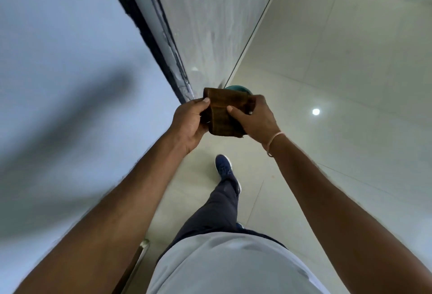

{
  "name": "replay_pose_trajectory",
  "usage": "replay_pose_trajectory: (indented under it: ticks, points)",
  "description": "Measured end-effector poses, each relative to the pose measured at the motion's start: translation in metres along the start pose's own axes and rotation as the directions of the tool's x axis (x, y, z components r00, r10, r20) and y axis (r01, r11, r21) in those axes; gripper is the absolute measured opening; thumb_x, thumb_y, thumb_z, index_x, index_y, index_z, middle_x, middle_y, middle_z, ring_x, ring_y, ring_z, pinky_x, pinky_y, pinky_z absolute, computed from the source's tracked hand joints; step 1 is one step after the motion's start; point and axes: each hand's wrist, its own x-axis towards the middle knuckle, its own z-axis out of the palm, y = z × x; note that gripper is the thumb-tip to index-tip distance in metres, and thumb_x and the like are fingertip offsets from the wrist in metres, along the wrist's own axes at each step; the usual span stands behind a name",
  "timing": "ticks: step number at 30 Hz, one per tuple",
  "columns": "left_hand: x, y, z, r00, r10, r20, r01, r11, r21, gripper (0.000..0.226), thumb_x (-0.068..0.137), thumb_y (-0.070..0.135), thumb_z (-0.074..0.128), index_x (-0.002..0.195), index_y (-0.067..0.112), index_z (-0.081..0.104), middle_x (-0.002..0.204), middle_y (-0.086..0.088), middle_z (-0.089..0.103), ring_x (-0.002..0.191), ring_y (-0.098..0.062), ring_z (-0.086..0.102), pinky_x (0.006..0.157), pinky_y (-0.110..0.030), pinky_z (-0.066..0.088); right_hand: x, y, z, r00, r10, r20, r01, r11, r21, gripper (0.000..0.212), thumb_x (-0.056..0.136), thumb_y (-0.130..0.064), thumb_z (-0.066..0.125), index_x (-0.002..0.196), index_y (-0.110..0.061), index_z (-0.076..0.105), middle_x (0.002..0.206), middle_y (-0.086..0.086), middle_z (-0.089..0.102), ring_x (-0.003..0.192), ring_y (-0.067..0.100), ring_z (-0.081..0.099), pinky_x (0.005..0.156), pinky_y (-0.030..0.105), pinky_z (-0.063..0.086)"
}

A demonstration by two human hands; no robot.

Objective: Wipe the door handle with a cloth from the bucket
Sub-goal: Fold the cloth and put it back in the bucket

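Both hands are out in front of the person at about waist height, holding a brown cloth [225,112] stretched between them. The left hand [190,122] pinches its left edge, thumb on top and fingers curled beneath; the right hand [256,118] clamps the right edge the same way, thumb pressed across the fabric. Neither hand is spread — both are closed on the cloth. The cloth looks folded into a thick band, its long axis running left to right between the hands, its surface matte and slightly ribbed, probably damp and limp.

Just beyond the cloth, a sliver of a teal bucket [237,88] peeks over its top edge on the pale glossy floor tiles [327,83], so the cloth is already out of it.

What the coming move turns on is the door handle. A slim, pale metallic bar [140,254] shows low on the person's left, beside the left forearm, long axis running along the blue-grey door [58,48]; I take it for the handle, though little of it shows. It lies behind and to the left of the hands — the left hand is the nearer, and the cloth must travel back toward the body to reach it. A frosted, streaky glass panel [210,13] stands ahead in a dark frame.
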Motion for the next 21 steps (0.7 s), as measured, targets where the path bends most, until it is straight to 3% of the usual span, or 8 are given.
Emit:
replay_pose_trajectory:
  ticks: [2, 5, 8, 10, 12, 15, 18, 21]
  points:
    - [0.044, 0.005, 0.014, 1.0, 0.003, 0.0, -0.003, 0.999, 0.038, 0.021, 0.11, 0.014, 0.058, 0.123, 0.004, 0.071, 0.111, -0.012, 0.079, 0.106, -0.027, 0.077, 0.073, -0.032, 0.066, 0.028, -0.001, -0.009, 0.966, -0.179, -0.185, 0.124, 0.953, -0.275, 0.059, 0.093, -0.051, 0.071, 0.137, -0.016, 0.051, 0.13, 0.003, 0.06, 0.119, 0.023, 0.056, 0.102, 0.038, 0.052]
    - [0.105, 0.015, 0.036, 0.997, -0.041, 0.068, 0.041, 0.999, 0.004, 0.02, 0.11, 0.01, 0.057, 0.119, 0.001, 0.071, 0.101, -0.01, 0.081, 0.096, -0.022, 0.078, 0.072, -0.031, 0.064, 0.062, -0.016, -0.017, 0.945, -0.304, -0.122, 0.272, 0.935, -0.229, 0.044, 0.098, -0.05, 0.067, 0.133, -0.024, 0.06, 0.114, -0.015, 0.06, 0.111, 0.014, 0.058, 0.096, 0.03, 0.054]
    - [0.153, 0.033, 0.065, 0.985, -0.052, 0.162, 0.046, 0.998, 0.038, 0.019, 0.108, 0.007, 0.058, 0.117, 0.001, 0.073, 0.103, -0.012, 0.081, 0.097, -0.023, 0.078, 0.073, -0.028, 0.064, 0.106, -0.03, -0.028, 0.966, -0.259, -0.019, 0.252, 0.95, -0.184, 0.06, 0.09, -0.058, 0.07, 0.145, -0.04, 0.052, 0.123, -0.02, 0.062, 0.118, 0.011, 0.06, 0.098, 0.026, 0.053]
    - [0.175, 0.046, 0.081, 0.983, -0.048, 0.178, 0.034, 0.996, 0.083, 0.018, 0.108, 0.001, 0.057, 0.115, 0.002, 0.073, 0.098, -0.012, 0.08, 0.093, -0.022, 0.078, 0.07, -0.027, 0.064, 0.132, -0.036, -0.04, 0.966, -0.254, -0.054, 0.24, 0.953, -0.182, 0.063, 0.085, -0.038, 0.079, 0.144, -0.035, 0.056, 0.121, -0.019, 0.065, 0.109, 0.008, 0.063, 0.095, 0.021, 0.054]
    - [0.194, 0.059, 0.093, 0.981, -0.047, 0.189, 0.02, 0.989, 0.145, 0.021, 0.108, -0.003, 0.054, 0.115, 0.005, 0.072, 0.096, -0.009, 0.08, 0.092, -0.019, 0.078, 0.075, -0.028, 0.066, 0.156, -0.043, -0.055, 0.977, -0.2, -0.079, 0.182, 0.965, -0.19, 0.053, 0.084, -0.014, 0.075, 0.136, -0.023, 0.066, 0.104, -0.02, 0.064, 0.088, 0.003, 0.062, 0.083, 0.008, 0.052]
    - [0.222, 0.069, 0.104, 0.982, -0.032, 0.184, -0.013, 0.971, 0.239, 0.024, 0.107, -0.005, 0.054, 0.119, 0.008, 0.071, 0.095, -0.006, 0.079, 0.096, -0.017, 0.077, 0.089, -0.034, 0.067, 0.197, -0.05, -0.076, 0.991, -0.1, -0.086, 0.077, 0.97, -0.231, 0.03, 0.084, -0.01, 0.066, 0.112, -0.016, 0.077, 0.086, 0.001, 0.075, 0.079, 0.022, 0.07, 0.075, 0.031, 0.061]
    - [0.249, 0.072, 0.113, 0.994, 0.006, 0.111, -0.044, 0.937, 0.347, 0.025, 0.106, -0.005, 0.055, 0.111, 0.012, 0.072, 0.087, 0.0, 0.078, 0.089, -0.016, 0.075, 0.096, -0.04, 0.063, 0.246, -0.05, -0.095, 0.992, 0.031, -0.12, -0.049, 0.987, -0.156, 0.023, 0.086, -0.012, 0.065, 0.1, -0.018, 0.082, 0.085, 0.0, 0.075, 0.083, 0.02, 0.07, 0.072, 0.026, 0.058]
    - [0.266, 0.064, 0.119, 0.997, 0.07, 0.02, -0.072, 0.887, 0.456, 0.021, 0.105, -0.003, 0.058, 0.113, 0.009, 0.074, 0.093, -0.004, 0.079, 0.087, -0.02, 0.074, 0.087, -0.036, 0.06, 0.279, -0.047, -0.101, 0.975, 0.149, -0.166, -0.155, 0.988, -0.021, 0.026, 0.088, -0.012, 0.063, 0.102, -0.02, 0.083, 0.089, -0.002, 0.075, 0.092, 0.021, 0.071, 0.087, 0.035, 0.062]
